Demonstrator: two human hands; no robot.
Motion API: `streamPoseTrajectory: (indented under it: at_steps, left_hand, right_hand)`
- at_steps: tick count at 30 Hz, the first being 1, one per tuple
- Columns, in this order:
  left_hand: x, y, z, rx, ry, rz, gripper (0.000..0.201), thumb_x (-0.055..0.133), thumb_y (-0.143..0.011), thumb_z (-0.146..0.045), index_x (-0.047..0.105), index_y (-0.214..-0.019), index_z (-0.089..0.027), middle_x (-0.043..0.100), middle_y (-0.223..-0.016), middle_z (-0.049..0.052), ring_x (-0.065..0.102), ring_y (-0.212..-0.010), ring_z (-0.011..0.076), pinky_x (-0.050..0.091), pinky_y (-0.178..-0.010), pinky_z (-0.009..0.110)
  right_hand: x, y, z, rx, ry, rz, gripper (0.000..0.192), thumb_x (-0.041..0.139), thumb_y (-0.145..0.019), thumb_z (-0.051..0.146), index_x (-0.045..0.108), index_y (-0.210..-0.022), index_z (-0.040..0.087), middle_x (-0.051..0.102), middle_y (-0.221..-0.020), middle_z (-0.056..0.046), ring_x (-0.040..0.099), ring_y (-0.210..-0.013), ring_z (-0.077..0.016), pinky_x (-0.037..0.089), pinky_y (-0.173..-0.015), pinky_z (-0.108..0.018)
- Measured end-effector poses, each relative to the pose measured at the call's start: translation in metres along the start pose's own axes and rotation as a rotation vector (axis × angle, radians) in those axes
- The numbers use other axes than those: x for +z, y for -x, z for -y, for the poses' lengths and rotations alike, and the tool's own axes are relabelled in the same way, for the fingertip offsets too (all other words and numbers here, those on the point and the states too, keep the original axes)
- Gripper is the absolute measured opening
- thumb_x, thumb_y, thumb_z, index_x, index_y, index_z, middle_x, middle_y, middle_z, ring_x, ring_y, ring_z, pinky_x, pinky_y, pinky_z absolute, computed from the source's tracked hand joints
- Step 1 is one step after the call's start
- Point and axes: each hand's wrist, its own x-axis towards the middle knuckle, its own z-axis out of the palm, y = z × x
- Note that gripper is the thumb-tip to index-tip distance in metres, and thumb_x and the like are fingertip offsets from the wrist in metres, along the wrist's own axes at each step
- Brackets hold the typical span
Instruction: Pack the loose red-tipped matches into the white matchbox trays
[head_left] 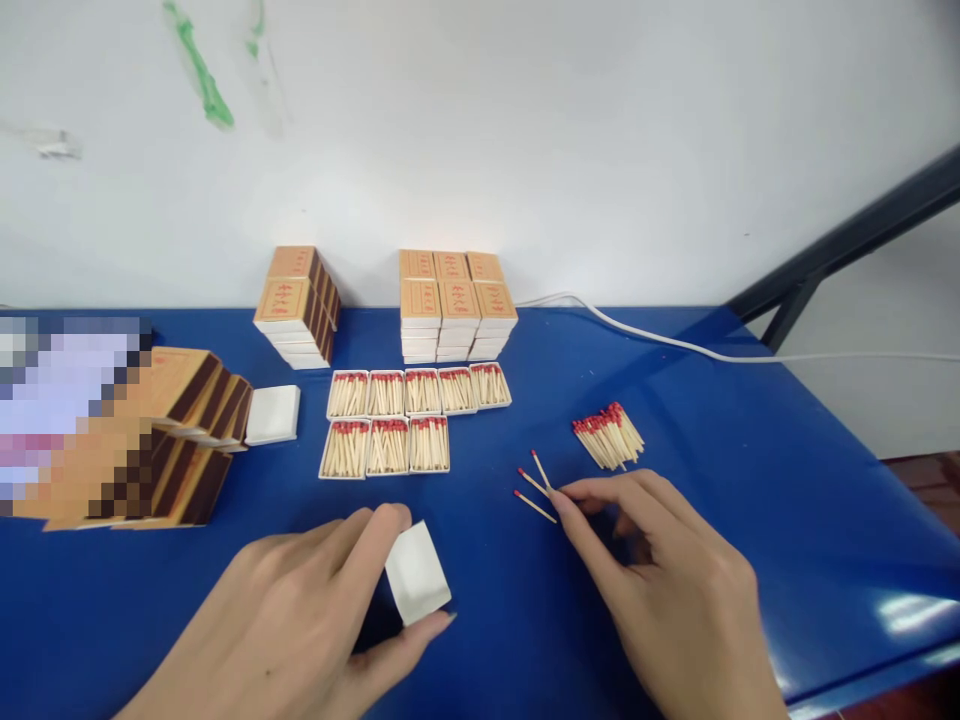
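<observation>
Now a small white tray [417,574] is held by the left hand [300,610] near the front edge of the blue counter [787,480], pinched between the thumb and the fingers and tilted, so that only its pale underside is seen. Three loose matches [535,490] with red heads are lying on the counter just ahead of the right hand [660,570], and they are touched, or almost touched, by its fingertips [559,500]; the fingers are drawn narrowly together, but whether a match is really gripped cannot be told. A small heap of matches [609,436] is placed a little farther back and to the right. Eight filled trays [409,420] are set in two rows in the middle of the counter, five behind and three in front, touching one another. Behind them, closed matchboxes are stacked against the white wall: a larger stack [456,305] and, to its left, a smaller stack [298,305]. One empty white tray [273,414] is lying beside a pile of box sleeves [191,440] on the left. A white cable [675,345] is running across the back of the counter.
</observation>
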Motion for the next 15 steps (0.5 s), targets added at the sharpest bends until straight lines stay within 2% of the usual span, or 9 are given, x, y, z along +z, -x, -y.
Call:
streamPoseTrajectory:
  at_steps: [4, 7, 15]
  left_hand:
    - [0.0, 0.0, -0.001, 0.004, -0.007, -0.017, 0.042, 0.043, -0.123, -0.063, 0.058, -0.123, -0.024, 0.08, -0.079, -0.001, 0.082, -0.059, 0.0248, 0.055, -0.043, 0.039]
    - [0.0, -0.001, -0.001, -0.02, 0.01, -0.022, 0.04, 0.043, -0.123, -0.062, 0.058, -0.122, -0.024, 0.078, -0.078, -0.003, 0.081, -0.057, 0.0236, 0.056, -0.044, 0.039]
    - [0.0, -0.003, -0.003, -0.041, 0.047, -0.005, 0.038, 0.046, -0.122, -0.062, 0.057, -0.121, -0.026, 0.074, -0.074, -0.006, 0.077, -0.052, 0.0223, 0.053, -0.043, 0.037]
  right_hand:
    - [-0.004, 0.001, 0.005, -0.035, 0.0, -0.004, 0.012, 0.073, -0.114, 0.04, 0.077, -0.109, 0.029, 0.076, -0.1, -0.001, 0.072, -0.08, -0.018, 0.058, -0.073, -0.032]
    - [-0.002, 0.001, 0.007, -0.075, -0.003, 0.035, 0.015, 0.072, -0.114, 0.042, 0.076, -0.11, 0.029, 0.077, -0.102, -0.002, 0.073, -0.08, -0.0188, 0.058, -0.069, -0.032]
    - [0.009, -0.016, 0.004, -0.092, 0.036, 0.06, 0.025, 0.068, -0.117, 0.043, 0.071, -0.098, 0.026, 0.074, -0.098, -0.004, 0.074, -0.083, -0.0211, 0.057, -0.073, -0.034]
